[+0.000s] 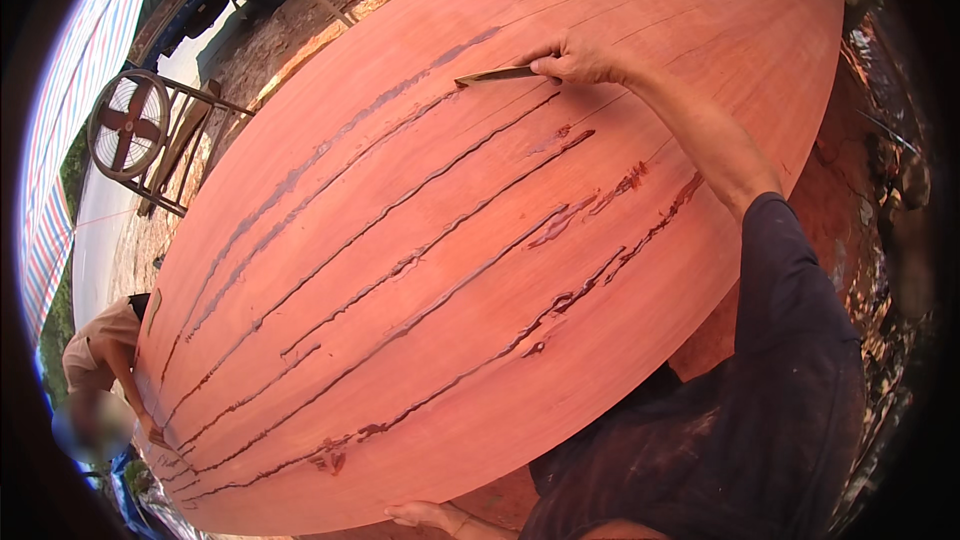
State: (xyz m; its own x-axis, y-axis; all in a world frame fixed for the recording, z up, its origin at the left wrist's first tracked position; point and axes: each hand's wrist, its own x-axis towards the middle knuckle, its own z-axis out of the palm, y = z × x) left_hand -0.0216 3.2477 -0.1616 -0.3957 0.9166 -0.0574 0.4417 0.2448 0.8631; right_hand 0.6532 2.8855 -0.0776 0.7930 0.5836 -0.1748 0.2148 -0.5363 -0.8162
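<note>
So the big wood sheet (480, 240) fills pretty much the whole middle, running from far right down to near left. Long wet glue lines (400, 260) lie on it lengthwise, side by side. The right hand (575, 60) is out at the far end, resting on the sheet with a flat scraper (497, 75) sticking out to its left, blade touching the surface. The left hand (425, 515) sits at the near edge, down low. Another person (100, 360) is at the sheet's left end, hand on its edge. A fan (128, 125) on a stand sits behind them, far left, well apart from the sheet.
</note>
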